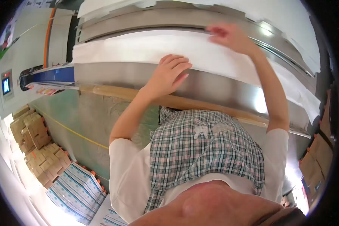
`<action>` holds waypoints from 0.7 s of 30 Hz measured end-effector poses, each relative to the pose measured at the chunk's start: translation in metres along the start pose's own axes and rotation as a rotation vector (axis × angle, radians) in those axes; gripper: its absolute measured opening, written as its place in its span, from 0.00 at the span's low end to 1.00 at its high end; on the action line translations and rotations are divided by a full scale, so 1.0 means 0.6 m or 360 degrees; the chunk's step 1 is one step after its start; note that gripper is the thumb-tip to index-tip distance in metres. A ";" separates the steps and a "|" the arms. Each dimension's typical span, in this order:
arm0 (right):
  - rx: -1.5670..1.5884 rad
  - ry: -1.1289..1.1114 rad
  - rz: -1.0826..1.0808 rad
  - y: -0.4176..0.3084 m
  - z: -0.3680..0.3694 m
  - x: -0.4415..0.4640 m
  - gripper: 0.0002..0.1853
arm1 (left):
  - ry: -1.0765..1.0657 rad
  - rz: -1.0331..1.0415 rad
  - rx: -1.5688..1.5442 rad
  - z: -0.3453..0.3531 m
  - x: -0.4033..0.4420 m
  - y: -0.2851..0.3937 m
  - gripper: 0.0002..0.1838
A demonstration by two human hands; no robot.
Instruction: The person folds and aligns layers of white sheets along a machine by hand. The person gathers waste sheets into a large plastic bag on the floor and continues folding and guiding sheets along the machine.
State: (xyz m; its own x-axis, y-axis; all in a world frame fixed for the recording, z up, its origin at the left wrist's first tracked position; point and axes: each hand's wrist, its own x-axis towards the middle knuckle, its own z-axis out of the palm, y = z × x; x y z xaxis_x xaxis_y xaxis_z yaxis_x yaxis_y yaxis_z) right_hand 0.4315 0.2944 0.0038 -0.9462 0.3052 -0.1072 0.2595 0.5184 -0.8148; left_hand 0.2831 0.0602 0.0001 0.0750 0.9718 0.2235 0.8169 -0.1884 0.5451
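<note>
My left hand is over the near edge of a long white sheet, its fingers loosely bent and the thumb apart. It holds nothing that I can see; whether it touches the sheet is unclear. Farther out to the right, my right hand hovers near the sheet's far edge and a dark slot. Motion blurs its partly curled fingers, so I cannot make out anything in them. Beneath the sheet lies a grey metal surface, a sloping band between the sheet and the front rail.
A wooden rail runs along the front, against my checked apron. Thin metal rods lie at the right. Stacked brown cartons and blue-and-white printed stacks stand on the lower left. A lit control screen is far left.
</note>
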 end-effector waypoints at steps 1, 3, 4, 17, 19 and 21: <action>-0.0249 -0.0022 -0.0174 -0.041 0.030 0.031 0.15 | 0.0025 -0.0021 0.0052 -0.002 -0.006 -0.005 0.15; -0.0552 0.0198 -0.0405 -0.079 0.100 0.077 0.14 | 0.0037 -0.0080 0.0082 -0.008 -0.032 -0.028 0.17; -0.0555 0.0194 -0.0415 -0.080 0.126 0.096 0.14 | 0.0062 -0.0140 0.0188 -0.014 -0.043 -0.036 0.18; -0.0920 0.0422 -0.0611 -0.167 0.222 0.083 0.10 | 0.0281 -0.0849 0.1327 -0.149 -0.230 -0.365 0.21; -0.0926 0.0457 -0.0546 -0.159 0.236 0.089 0.11 | 0.0269 -0.0998 0.1458 -0.197 -0.264 -0.416 0.21; -0.0907 0.0447 -0.0499 -0.153 0.247 0.091 0.11 | 0.0265 -0.1193 0.1526 -0.245 -0.295 -0.476 0.21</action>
State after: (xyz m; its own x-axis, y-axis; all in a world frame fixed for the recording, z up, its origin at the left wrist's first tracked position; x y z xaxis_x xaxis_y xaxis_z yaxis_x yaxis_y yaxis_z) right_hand 0.3276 0.1452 -0.0118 -0.9273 0.2276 0.2972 0.1159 0.9295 -0.3501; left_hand -0.0473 -0.0789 -0.0762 -0.6105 0.7516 0.2496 0.7216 0.6578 -0.2158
